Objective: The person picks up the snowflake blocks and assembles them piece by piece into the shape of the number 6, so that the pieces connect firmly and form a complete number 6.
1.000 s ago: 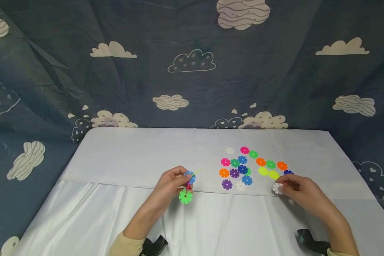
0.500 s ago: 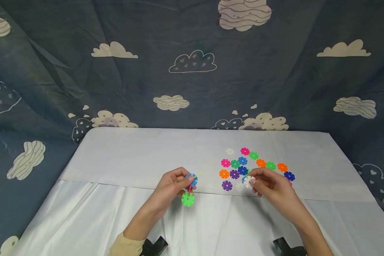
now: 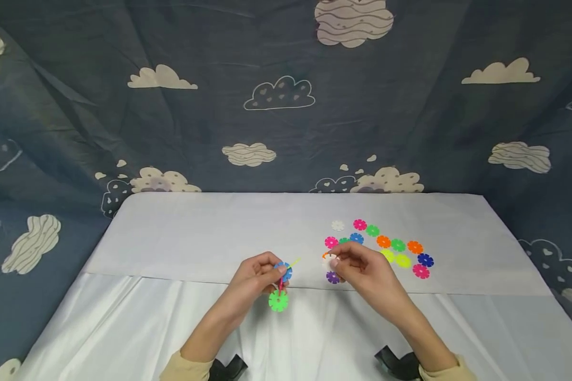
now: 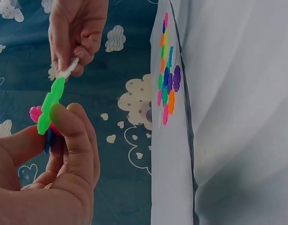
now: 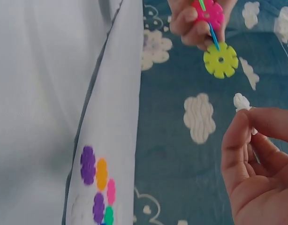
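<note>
In the head view my left hand [image 3: 252, 280] pinches a small chain of notched plastic snowflake discs. A green disc [image 3: 278, 300] hangs lowest, below a blue disc [image 3: 286, 272]. The pink disc [image 5: 214, 18] and yellow disc [image 5: 221, 61] of the chain show well in the right wrist view. My right hand [image 3: 374, 275] pinches a white snowflake disc [image 3: 330, 260] between thumb and fingertips, to the right of the chain and apart from it in the head view. Its fingers cover part of that disc. From the left wrist, the white disc [image 4: 69, 69] appears close beyond the green one.
Loose snowflake discs lie on the white-covered table [image 3: 195, 233], among them a pink one [image 3: 421, 271], a dark blue one [image 3: 426, 260] and an orange one [image 3: 415, 247]. My right hand hides several. A dark cloud-print curtain [image 3: 195, 127] hangs behind.
My right hand has carried the white disc leftward from the right of the loose discs, nearer to my left hand. The left hand has stayed almost in place with the chain.
</note>
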Motion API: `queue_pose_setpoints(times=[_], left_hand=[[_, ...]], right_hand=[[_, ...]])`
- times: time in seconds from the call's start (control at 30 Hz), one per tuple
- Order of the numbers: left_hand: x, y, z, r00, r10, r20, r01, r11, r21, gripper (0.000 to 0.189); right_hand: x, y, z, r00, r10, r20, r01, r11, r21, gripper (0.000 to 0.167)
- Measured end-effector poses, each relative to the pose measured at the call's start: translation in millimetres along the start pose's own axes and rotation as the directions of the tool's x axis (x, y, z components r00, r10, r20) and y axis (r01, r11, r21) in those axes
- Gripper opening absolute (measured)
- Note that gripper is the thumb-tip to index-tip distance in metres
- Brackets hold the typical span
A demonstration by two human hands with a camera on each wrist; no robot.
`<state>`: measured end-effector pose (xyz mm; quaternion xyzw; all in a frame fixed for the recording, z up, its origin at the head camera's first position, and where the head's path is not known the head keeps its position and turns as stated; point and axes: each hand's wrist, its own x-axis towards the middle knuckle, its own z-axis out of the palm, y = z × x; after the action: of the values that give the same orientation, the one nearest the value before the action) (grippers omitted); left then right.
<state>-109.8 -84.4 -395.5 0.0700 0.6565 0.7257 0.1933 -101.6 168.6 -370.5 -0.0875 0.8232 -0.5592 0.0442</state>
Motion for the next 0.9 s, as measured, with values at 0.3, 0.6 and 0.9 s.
queue_pose_setpoints(times=[0.3,0.6,0.9], left_hand=[[0.2,-0.9,3.4,0.999,0.004,0.034,-0.005,1.0,0.017,0.02],[-1.1,-0.6,2.0,0.999,0.027,0.032,-0.028,0.998,0.059,0.018],[-2.1,-1.3,3.2,0.997,0.067,0.039,-0.07,0.993,0.091,0.019]], right_hand=[[8.1,-5,18,0.998,-0.045,0.042,0.044,0.998,0.035,0.019],[14.5,-4,27,0.997,-0.052,0.05,0.05,0.998,0.049,0.019],[15.8,-8,28,0.994,-0.044,0.105,0.042,0.999,0.023,0.016]])
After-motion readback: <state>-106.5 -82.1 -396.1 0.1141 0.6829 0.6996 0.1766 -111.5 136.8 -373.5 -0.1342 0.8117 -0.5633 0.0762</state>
